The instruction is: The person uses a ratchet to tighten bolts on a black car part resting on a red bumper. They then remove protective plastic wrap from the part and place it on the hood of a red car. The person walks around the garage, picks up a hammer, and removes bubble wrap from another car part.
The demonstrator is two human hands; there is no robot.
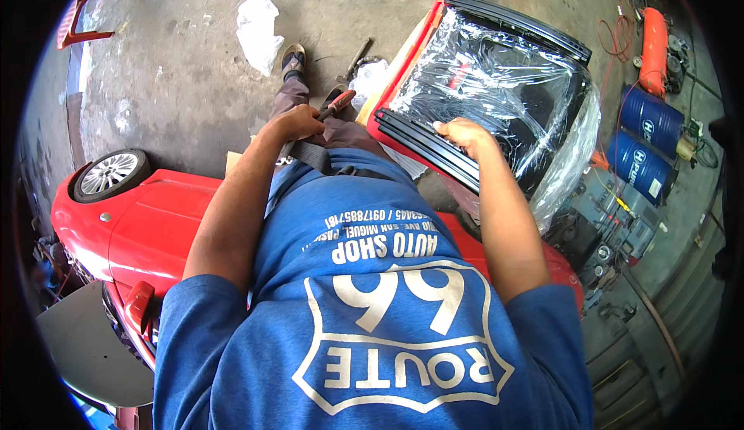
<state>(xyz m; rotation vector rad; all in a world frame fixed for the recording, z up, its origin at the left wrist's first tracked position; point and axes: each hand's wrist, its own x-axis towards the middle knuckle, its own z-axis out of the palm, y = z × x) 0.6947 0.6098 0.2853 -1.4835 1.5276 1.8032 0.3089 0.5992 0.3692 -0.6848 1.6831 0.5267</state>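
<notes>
Head view shows the left hand (pixel 298 122) in front of the waist, its fingers curled around the near end of a red-handled tool (pixel 338 104); the red handle sticks out beyond the fist, pointing up and to the right. At the person's right, the right hand (pixel 471 137) lies on a panel (pixel 515 81) sheathed in wrinkled clear plastic film, its thumb by the near set of black slatted rails (pixel 425 148). Whether those fingers close on anything is hidden, so I cannot tell. The panel sits ahead and to the right of the body, a red strip (pixel 409 56) along its left edge and another set of rails on its far side.

Below the left arm stretches a red car (pixel 167 205) with a silver-spoked wheel (pixel 111 176). A white plastic bag (pixel 258 31) lies on the concrete floor (pixel 182 65). Two blue drums (pixel 642 168) and an orange tank (pixel 655 50) stand farther right.
</notes>
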